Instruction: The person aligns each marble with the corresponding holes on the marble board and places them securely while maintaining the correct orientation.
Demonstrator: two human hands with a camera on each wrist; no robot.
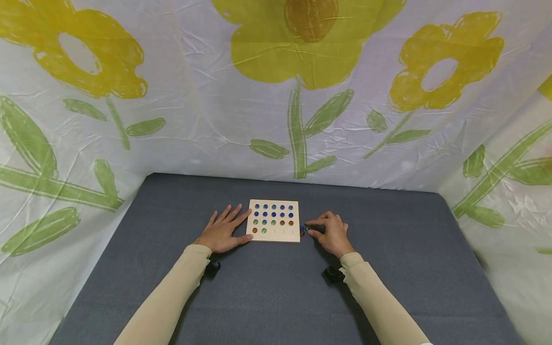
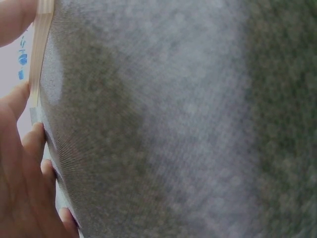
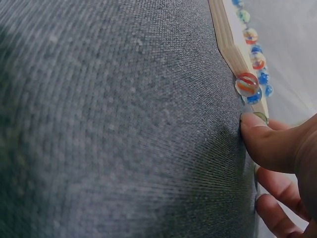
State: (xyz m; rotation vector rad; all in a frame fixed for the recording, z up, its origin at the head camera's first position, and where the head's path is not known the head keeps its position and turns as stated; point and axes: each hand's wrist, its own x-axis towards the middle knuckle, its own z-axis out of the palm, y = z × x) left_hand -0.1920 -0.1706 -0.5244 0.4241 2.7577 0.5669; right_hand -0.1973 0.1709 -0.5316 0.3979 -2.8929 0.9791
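Observation:
A pale wooden board (image 1: 273, 235) with rows of round hollows lies on the table. Blue marbles fill its two far rows; blue, green and rust-coloured ones sit nearer, and three hollows at the near right are bare. With fingers spread, my left hand (image 1: 221, 235) rests by the board's left side, thumb and index finger touching it. Just off the right edge, my right hand (image 1: 331, 234) pinches a green marble (image 3: 261, 117) between thumb and index finger, partly hidden by the thumb. A red-striped marble (image 3: 247, 84) and a blue marble (image 3: 254, 97) lie loose between that hand and the board.
A dark grey cloth (image 1: 276, 297) covers the table. Behind it hangs a white curtain (image 1: 207, 120) printed with yellow flowers, which also runs down both sides. Black wrist devices show under the left sleeve (image 1: 172, 292) and the right sleeve (image 1: 375, 297).

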